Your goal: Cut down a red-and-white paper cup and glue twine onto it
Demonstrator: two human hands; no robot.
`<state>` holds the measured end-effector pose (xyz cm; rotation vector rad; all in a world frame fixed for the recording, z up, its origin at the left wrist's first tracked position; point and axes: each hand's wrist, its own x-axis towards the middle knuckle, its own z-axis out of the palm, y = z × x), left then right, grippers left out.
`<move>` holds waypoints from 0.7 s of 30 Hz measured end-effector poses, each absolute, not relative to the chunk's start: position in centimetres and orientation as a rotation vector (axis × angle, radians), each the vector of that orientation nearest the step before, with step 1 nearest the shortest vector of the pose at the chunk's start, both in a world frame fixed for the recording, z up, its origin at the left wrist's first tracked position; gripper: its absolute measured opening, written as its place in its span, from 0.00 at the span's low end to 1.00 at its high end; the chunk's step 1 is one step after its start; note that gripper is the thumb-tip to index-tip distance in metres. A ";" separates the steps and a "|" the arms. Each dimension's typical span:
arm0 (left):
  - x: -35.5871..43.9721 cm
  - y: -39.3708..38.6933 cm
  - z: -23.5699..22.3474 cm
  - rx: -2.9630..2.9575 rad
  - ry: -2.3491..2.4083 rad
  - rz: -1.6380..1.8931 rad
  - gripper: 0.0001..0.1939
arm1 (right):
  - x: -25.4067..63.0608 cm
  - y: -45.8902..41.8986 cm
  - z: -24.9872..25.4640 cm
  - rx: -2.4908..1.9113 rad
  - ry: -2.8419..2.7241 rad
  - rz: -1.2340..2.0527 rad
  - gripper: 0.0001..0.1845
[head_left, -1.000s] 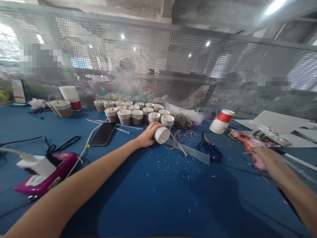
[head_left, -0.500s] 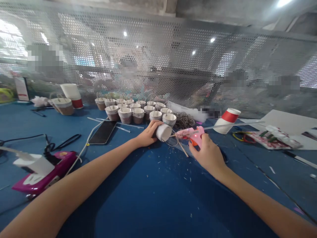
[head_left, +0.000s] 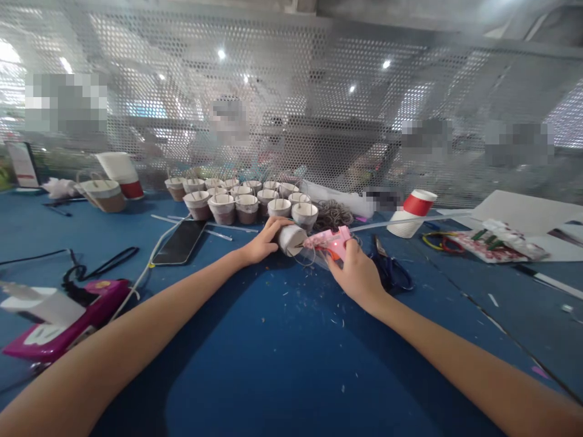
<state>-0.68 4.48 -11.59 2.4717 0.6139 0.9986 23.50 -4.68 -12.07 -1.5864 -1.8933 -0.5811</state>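
My left hand (head_left: pixel 266 241) is wrapped round a small white cup (head_left: pixel 292 240) that lies tipped on its side, its round end turned to the right. In my right hand (head_left: pixel 359 272) is a pink glue gun (head_left: pixel 331 242) with a small red light glowing on it. The gun's nozzle reaches the cup's right end; whether it touches cannot be told. A thin cord loop hangs below the cup. Behind my left hand stand several small white-and-brown cups (head_left: pixel 223 208) with cord handles.
A phone (head_left: pixel 179 243) and clear glue sticks (head_left: pixel 218 234) lie left; a magenta power strip (head_left: pixel 68 334) is nearer. Blue-handled scissors (head_left: pixel 395 272) lie beside my right hand. Farther back are brown cord (head_left: pixel 334 214), red-and-white paper cups (head_left: pixel 412 213) and a mesh screen (head_left: pixel 291 121).
The glue gun has moved left, bringing its nozzle to the cup's end. The scissors, earlier mostly hidden behind my right hand, now show. The view has shifted slightly.
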 end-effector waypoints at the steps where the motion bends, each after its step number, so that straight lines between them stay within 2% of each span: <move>1: -0.7 4.5 -11.6 2.457 0.639 1.010 0.35 | 23.5 -4.7 -12.2 -1.556 -1.907 -0.595 0.11; 5: -0.6 4.4 -11.8 2.463 0.730 0.978 0.35 | 23.3 -4.9 -12.4 -1.502 -1.961 -0.588 0.09; 21: -0.5 4.4 -11.9 2.474 0.686 0.965 0.35 | 23.2 -5.2 -12.5 -1.575 -2.003 -0.490 0.13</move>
